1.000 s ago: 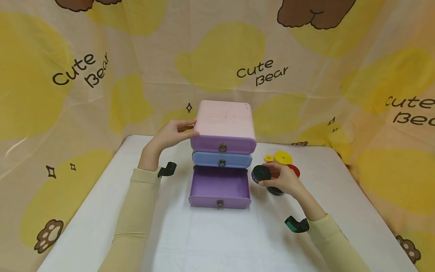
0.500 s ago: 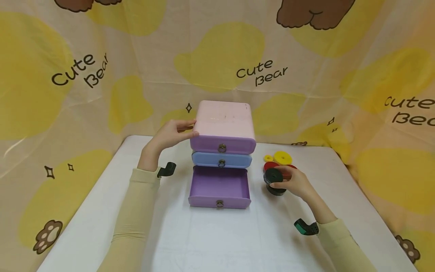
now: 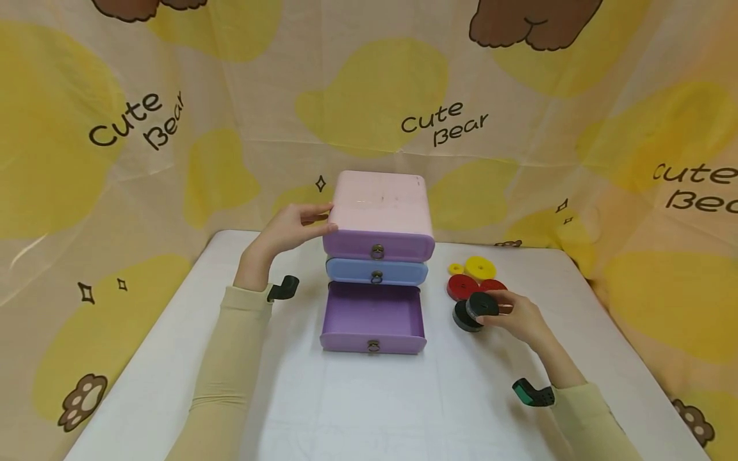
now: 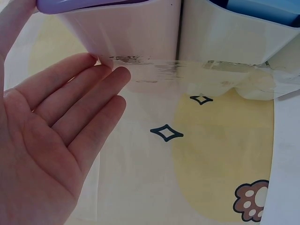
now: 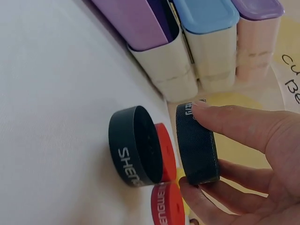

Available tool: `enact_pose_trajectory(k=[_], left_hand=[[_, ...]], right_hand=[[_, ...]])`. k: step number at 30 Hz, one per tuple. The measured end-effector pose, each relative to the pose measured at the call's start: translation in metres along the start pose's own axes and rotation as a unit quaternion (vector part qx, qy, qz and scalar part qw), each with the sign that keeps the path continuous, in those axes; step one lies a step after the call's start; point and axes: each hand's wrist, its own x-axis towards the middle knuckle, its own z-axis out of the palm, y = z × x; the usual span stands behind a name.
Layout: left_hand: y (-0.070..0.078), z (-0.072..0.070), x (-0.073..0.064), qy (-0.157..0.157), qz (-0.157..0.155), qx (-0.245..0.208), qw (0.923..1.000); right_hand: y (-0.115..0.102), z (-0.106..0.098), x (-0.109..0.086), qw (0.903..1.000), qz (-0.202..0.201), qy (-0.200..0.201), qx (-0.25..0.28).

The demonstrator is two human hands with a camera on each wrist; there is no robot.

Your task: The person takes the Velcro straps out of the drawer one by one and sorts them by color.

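My right hand (image 3: pixel 521 317) pinches a black roll of tape (image 3: pixel 482 305) between thumb and fingers, beside a second black roll (image 5: pixel 129 145) on the table. In the right wrist view a strip of table separates the held roll from the other one. My left hand (image 3: pixel 286 227) touches the left side of the small drawer unit (image 3: pixel 380 202), its fingers (image 4: pixel 89 108) straight against the pink top section. The unit's purple bottom drawer (image 3: pixel 373 343) is pulled out and shows a bare inside. Above it, the blue drawer (image 3: pixel 352 270) and purple top drawer (image 3: pixel 346 244) are pushed in.
Two red rolls (image 3: pixel 462 287) lie behind the black ones, white lettering on their sides. Farther back are a larger yellow roll (image 3: pixel 480 267) and a smaller yellow roll (image 3: pixel 455 269). A patterned cloth (image 3: pixel 369 96) hangs behind the white table (image 3: pixel 369 410).
My right hand has moved right and a little toward me with the black roll, from beside the drawer unit to the other rolls. My left hand has stayed in place.
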Motion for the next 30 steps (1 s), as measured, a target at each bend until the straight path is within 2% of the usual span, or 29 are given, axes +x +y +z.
enact_pose_trajectory(k=[11, 19, 30], left_hand=[[0.0, 0.0, -0.001, -0.002, -0.007, 0.003, 1.0], [0.002, 0.0, -0.001, -0.001, -0.009, 0.001, 1.0], [0.003, -0.001, -0.001, -0.004, -0.013, 0.006, 0.9999]], right_hand=[[0.015, -0.007, -0.004, 0.9989, 0.045, 0.003, -0.006], [0.026, -0.011, -0.005, 0.9986, 0.05, 0.014, -0.009], [0.038, -0.016, -0.004, 0.9968, 0.079, 0.009, -0.003]])
